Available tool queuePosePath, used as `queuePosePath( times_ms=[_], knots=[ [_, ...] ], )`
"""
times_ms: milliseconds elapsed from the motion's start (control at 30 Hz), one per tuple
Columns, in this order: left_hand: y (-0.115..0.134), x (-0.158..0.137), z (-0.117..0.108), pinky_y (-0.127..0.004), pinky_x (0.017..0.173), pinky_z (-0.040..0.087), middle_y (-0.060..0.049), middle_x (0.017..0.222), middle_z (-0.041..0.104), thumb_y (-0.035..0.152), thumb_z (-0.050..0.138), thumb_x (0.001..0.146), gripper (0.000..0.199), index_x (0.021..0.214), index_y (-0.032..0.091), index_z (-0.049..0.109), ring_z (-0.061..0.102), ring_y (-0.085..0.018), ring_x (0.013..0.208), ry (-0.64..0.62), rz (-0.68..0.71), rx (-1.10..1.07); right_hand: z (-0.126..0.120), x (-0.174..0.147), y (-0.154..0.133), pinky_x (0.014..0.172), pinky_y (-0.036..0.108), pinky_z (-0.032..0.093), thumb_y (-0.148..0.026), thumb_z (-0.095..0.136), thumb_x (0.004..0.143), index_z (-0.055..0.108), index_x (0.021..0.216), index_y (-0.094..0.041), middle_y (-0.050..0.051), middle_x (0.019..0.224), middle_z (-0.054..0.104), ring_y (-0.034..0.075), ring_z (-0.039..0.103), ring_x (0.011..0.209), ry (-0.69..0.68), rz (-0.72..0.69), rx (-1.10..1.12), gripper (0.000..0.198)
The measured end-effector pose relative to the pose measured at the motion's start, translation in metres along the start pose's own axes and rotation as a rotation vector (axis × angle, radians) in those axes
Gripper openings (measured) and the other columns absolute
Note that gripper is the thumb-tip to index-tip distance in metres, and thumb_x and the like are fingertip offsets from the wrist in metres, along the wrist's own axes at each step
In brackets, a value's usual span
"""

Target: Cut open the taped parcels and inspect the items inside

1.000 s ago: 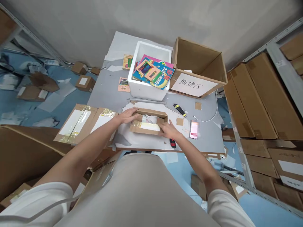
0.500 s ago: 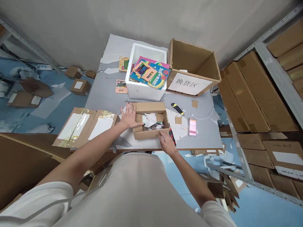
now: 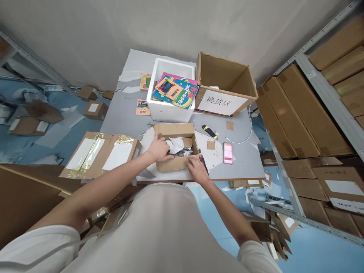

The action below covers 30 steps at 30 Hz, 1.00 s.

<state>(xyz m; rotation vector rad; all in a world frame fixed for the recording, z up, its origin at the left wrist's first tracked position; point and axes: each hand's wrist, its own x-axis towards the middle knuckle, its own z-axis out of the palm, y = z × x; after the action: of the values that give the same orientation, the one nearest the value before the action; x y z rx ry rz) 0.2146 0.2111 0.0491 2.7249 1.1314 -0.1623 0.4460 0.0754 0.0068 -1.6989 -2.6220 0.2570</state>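
Observation:
A small open cardboard box (image 3: 175,165) stands near the table's front edge, with crumpled white paper (image 3: 176,145) and dark, shiny wrapped items (image 3: 184,152) inside. My left hand (image 3: 159,148) closes over the box's left end, fingers bent inward and thumb along the inside; the fingertips are partly hidden. At the near right corner, my right hand (image 3: 197,170) has its fingers curled on the near wall's edge. A red and black cutter (image 3: 203,161) lies just beside that hand, against the box's right side.
Behind stand a white foam box (image 3: 170,113) holding several books (image 3: 178,91) and a large labelled carton (image 3: 224,100). A yellow-black cutter (image 3: 209,131), a phone (image 3: 228,153) and a white cable (image 3: 244,141) lie to the right. Taped parcels (image 3: 98,155) lie left. Shelves (image 3: 304,110) rise at right.
My left hand has gone from spread flat on the box's left end to bent fingers over it. My right hand stays at the near right corner. The view has shifted slightly.

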Motion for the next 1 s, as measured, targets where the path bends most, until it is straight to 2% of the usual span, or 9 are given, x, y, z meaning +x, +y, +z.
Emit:
queuePosePath(
  times_ms=[100, 167, 300, 433, 533, 633, 800, 900, 1000],
  knots=[
    [0.001, -0.025, 0.003, -0.066, 0.109, -0.007, -0.026, 0.121, 0.061, 0.081, 0.048, 0.065, 0.088, 0.117, 0.012, 0.066, 0.049, -0.044, 0.117, 0.06, -0.211, 0.023, -0.006, 0.002, 0.0, 0.095, 0.039, 0.041, -0.013, 0.043, 0.091, 0.057, 0.126, -0.016, 0.016, 0.126, 0.057, 0.025, 0.053, 0.108, -0.021, 0.006, 0.002, 0.038],
    [0.001, -0.035, 0.017, -0.069, 0.107, -0.007, -0.03, 0.144, 0.039, 0.084, 0.051, 0.059, 0.109, 0.137, 0.007, 0.048, 0.036, -0.047, 0.131, 0.045, -0.303, -0.001, -0.014, 0.005, 0.0, 0.094, 0.039, 0.043, -0.016, 0.041, 0.093, 0.058, 0.125, -0.017, 0.015, 0.123, 0.059, 0.025, 0.055, 0.106, -0.051, 0.02, 0.027, 0.036],
    [0.0, -0.041, 0.051, -0.067, 0.109, 0.012, -0.03, 0.155, 0.012, 0.078, 0.06, 0.058, 0.127, 0.15, 0.003, 0.014, 0.018, -0.042, 0.143, -0.007, -0.409, -0.119, -0.033, 0.031, 0.005, 0.087, 0.034, 0.046, -0.027, 0.038, 0.097, 0.054, 0.128, -0.018, 0.013, 0.116, 0.061, 0.023, 0.058, 0.104, -0.087, 0.129, 0.114, 0.036],
    [0.002, -0.04, 0.069, -0.059, 0.109, 0.024, -0.028, 0.156, 0.008, 0.068, 0.066, 0.061, 0.127, 0.151, 0.005, 0.002, 0.015, -0.037, 0.145, 0.075, -0.433, -0.213, -0.042, 0.087, 0.011, 0.089, 0.031, 0.045, -0.024, 0.04, 0.096, 0.053, 0.127, -0.015, 0.015, 0.122, 0.058, 0.023, 0.057, 0.108, -0.168, 0.279, 0.114, 0.035],
    [0.003, -0.041, 0.071, -0.055, 0.111, 0.026, -0.025, 0.157, 0.008, 0.065, 0.068, 0.062, 0.127, 0.151, 0.007, -0.002, 0.014, -0.035, 0.146, 0.092, -0.45, -0.262, -0.037, 0.122, 0.012, 0.091, 0.035, 0.044, -0.018, 0.052, 0.089, 0.048, 0.133, -0.011, 0.021, 0.135, 0.048, 0.027, 0.054, 0.114, -0.292, 0.282, 0.04, 0.045],
    [0.002, -0.041, 0.072, -0.052, 0.113, 0.025, -0.023, 0.158, 0.008, 0.063, 0.07, 0.063, 0.127, 0.151, 0.01, -0.006, 0.013, -0.033, 0.146, 0.099, -0.459, -0.307, -0.033, 0.138, 0.01, 0.098, 0.04, 0.04, -0.014, 0.057, 0.085, 0.044, 0.137, -0.013, 0.021, 0.14, 0.044, 0.03, 0.046, 0.124, -0.317, 0.194, 0.001, 0.054],
    [-0.001, -0.042, 0.078, -0.053, 0.113, 0.024, -0.022, 0.158, 0.005, 0.061, 0.071, 0.063, 0.13, 0.15, 0.011, -0.012, 0.012, -0.031, 0.147, 0.116, -0.442, -0.359, -0.03, 0.151, -0.002, 0.103, 0.039, 0.036, -0.015, 0.043, 0.092, 0.054, 0.127, -0.012, 0.017, 0.127, 0.057, 0.026, 0.05, 0.12, -0.285, -0.126, -0.002, 0.037],
    [-0.002, -0.042, 0.082, -0.053, 0.113, 0.022, -0.023, 0.158, 0.006, 0.062, 0.07, 0.064, 0.129, 0.15, 0.011, -0.013, 0.014, -0.031, 0.147, 0.136, -0.44, -0.375, -0.025, 0.162, -0.014, 0.1, 0.037, 0.039, -0.009, 0.046, 0.087, 0.046, 0.136, -0.011, 0.019, 0.135, 0.052, 0.024, 0.05, 0.122, -0.35, -0.125, 0.019, 0.049],
    [-0.003, -0.042, 0.084, -0.053, 0.113, 0.022, -0.024, 0.158, 0.008, 0.062, 0.068, 0.065, 0.127, 0.15, 0.01, -0.011, 0.015, -0.031, 0.146, 0.144, -0.429, -0.376, -0.021, 0.17, -0.024, 0.09, 0.032, 0.047, -0.012, 0.053, 0.083, 0.062, 0.121, -0.017, 0.012, 0.119, 0.065, 0.023, 0.061, 0.108, -0.49, -0.128, 0.05, 0.04]
  ],
)
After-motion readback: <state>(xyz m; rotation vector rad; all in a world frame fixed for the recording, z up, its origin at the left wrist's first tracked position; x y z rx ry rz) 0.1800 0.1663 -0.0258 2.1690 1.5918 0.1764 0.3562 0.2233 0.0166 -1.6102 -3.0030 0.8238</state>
